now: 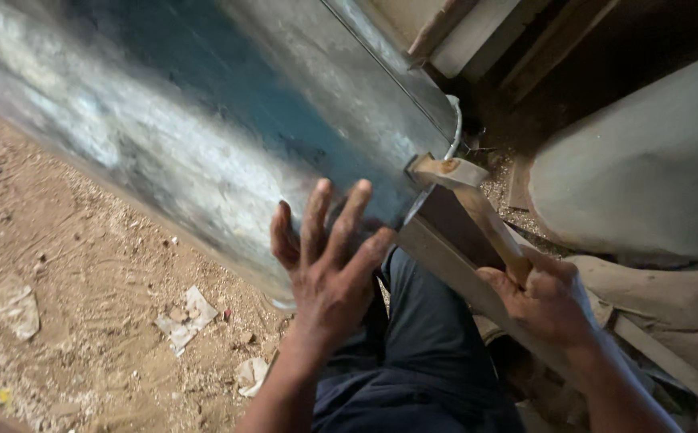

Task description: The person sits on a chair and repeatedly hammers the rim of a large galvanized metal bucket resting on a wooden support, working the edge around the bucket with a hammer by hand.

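Left hand (326,261) spread flat on curved metal sheet (205,120), right hand (545,301) gripping wooden mallet (465,188), head touching sheet edge beside left fingertips, paper scraps (185,319) left on dirt.

We are in a rough sheet-metal workshop with a bare earth floor (84,265), dusty and strewn with wood chips, sawdust and scraps of paper (185,319). A large curved sheet of galvanised metal (205,120) lies across our lap over a steel angle bar (453,240), and we work its edge with a wooden mallet (477,208), which marks this as a place of hand metalwork. Around us lean timber planks (477,32), with another rounded grey metal form (645,160) near a dark corner.
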